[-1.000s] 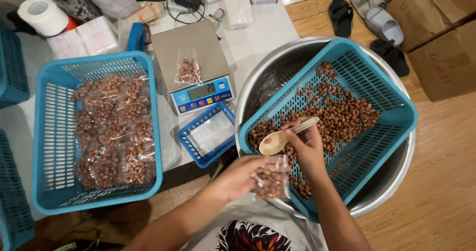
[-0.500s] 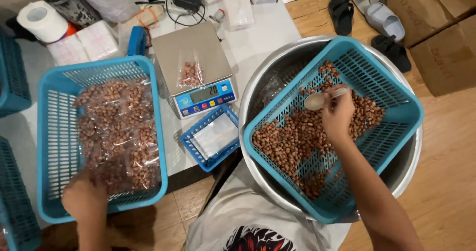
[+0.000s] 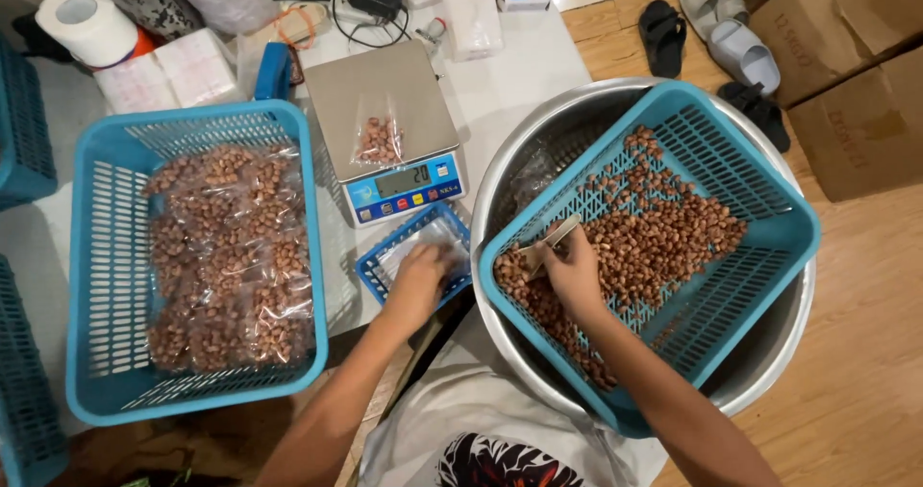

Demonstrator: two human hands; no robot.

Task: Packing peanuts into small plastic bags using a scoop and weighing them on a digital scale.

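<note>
My right hand (image 3: 575, 274) grips a wooden spoon (image 3: 550, 243) and holds it low among loose brown peanuts (image 3: 663, 237) in a tilted blue basket (image 3: 769, 199) that rests in a big steel bowl (image 3: 538, 131). My left hand (image 3: 419, 277) reaches into a small blue tray (image 3: 385, 277) holding clear empty bags (image 3: 444, 237), fingers on the bags. Behind the tray a digital scale (image 3: 394, 131) carries a small bag of peanuts (image 3: 379, 141).
A large blue basket (image 3: 106, 256) filled with several packed peanut bags (image 3: 231, 256) stands at the left. Toilet paper roll (image 3: 85, 21), tissue packs, cables and a charger lie at the back. Sandals (image 3: 707, 35) and cardboard boxes (image 3: 846, 54) sit on the wooden floor at right.
My left hand dropped a filled bag into the left basket, then moved right to the small tray. My right hand carried the spoon up the basket and back down to its lower left.
</note>
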